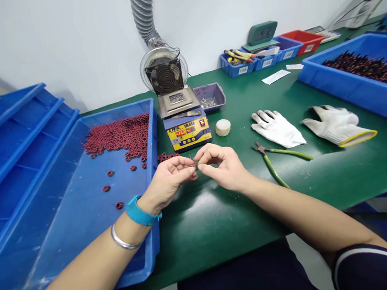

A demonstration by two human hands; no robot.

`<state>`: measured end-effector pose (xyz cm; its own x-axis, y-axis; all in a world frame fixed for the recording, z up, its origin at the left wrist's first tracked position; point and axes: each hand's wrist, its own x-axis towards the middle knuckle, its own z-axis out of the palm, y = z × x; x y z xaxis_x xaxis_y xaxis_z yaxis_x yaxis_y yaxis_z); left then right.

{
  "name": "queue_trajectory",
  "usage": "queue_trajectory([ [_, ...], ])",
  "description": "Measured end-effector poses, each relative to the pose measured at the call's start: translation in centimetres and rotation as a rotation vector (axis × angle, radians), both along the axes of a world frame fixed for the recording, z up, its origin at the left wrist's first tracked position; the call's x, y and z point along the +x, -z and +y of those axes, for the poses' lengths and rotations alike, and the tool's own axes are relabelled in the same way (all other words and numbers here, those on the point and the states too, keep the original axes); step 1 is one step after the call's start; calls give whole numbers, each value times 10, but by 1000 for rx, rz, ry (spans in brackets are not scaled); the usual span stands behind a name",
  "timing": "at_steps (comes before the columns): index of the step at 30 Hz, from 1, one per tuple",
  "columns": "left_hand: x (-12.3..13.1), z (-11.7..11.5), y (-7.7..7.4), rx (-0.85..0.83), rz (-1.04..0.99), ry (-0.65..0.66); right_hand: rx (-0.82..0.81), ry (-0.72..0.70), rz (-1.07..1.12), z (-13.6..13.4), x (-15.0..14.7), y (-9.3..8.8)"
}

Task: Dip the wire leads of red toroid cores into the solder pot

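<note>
Between my fingertips is a small wire-wound ring coil (194, 165) with red on it, mostly covered by the fingers. My left hand (173, 179) pinches it from the left. On its other side my right hand (222, 166) is closed with thumb and forefinger together at the coil's edge, where a thin wire end sticks up. Just beyond the hands, several similar coils (166, 156) lie on the green table (212, 231). A solder pot (187, 125) with a lit red display stands behind them, its square molten-metal well (176, 98) on top.
A large blue tray (71, 240) at left holds many red-black coils (121, 138). Green-handled cutters (273, 157), white gloves (277, 129) and a round white tin (223, 127) lie right. Behind stand a purple bin (221, 95), a fume duct (143, 16) and another blue tray (347, 89) of dark parts.
</note>
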<state>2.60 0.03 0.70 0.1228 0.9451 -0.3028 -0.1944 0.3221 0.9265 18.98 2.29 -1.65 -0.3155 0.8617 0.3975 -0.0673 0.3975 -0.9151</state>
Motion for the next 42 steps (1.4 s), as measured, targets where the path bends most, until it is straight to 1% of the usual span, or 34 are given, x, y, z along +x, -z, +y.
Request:
queue_trajectory([
  [5, -1, 0, -1, -2, 11, 36, -37, -53, -17, 1, 1, -1],
  [11, -2, 1, 2, -1, 18, 76, -5, -75, -65, 3, 3, -1],
  [14, -3, 1, 3, 16, 48, 100, -20, -86, -78, 4, 2, 1],
  [16, -5, 1, 2, 35, 82, 110, -66, -101, -58, 6, 1, 2],
  [21, -7, 1, 1, 109, 170, 90, -257, -114, 42, 18, 6, 1],
  [23, -6, 0, 1, 148, 206, 69, -316, -136, 39, 21, 8, 0],
  [25, -4, -2, 2, 179, 238, 58, -339, -168, 15, 22, 9, 1],
  [29, -1, -4, 4, 189, 303, 93, -278, -202, -12, 16, 4, 6],
  [31, 0, -5, 5, 181, 338, 125, -245, -191, -9, 15, 2, 9],
  [34, 2, -7, 6, 152, 380, 177, -212, -95, 87, 19, 4, 9],
  [37, 2, -7, 7, 126, 382, 172, -216, 22, 183, 24, 8, 5],
  [39, 2, -6, 7, 126, 369, 137, -215, 31, 107, 23, 9, 4],
  [42, 2, -4, 8, 146, 351, 111, -135, -37, -97, 14, 4, 5],
])
